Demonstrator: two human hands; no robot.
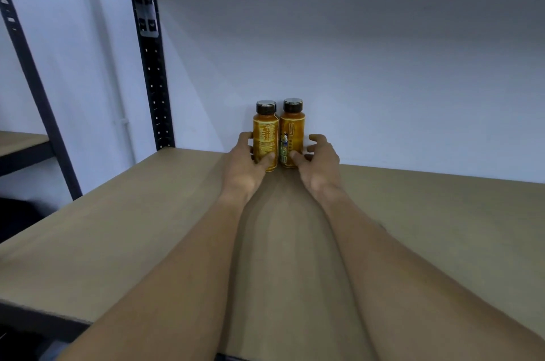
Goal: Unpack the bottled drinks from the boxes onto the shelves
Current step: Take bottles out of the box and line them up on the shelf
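The left hand (244, 164) covers the lower left side of the left bottle (265, 130). The print on both labels is too small to read. Whether the fingers (318, 140) of the right hand (321, 166) touch the right bottle (292, 130) cannot be told. Both forearms run off the bottom edge.

Bottles (265, 136) abreast (apparently touching), on shelf (118, 228), rearward

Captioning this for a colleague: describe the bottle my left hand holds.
On the tan shelf board, against the white wall, stand two orange black-capped bottles. It is the left bottle, gripped by the left hand; its label shows fine print, while the right bottle has a coloured picture.
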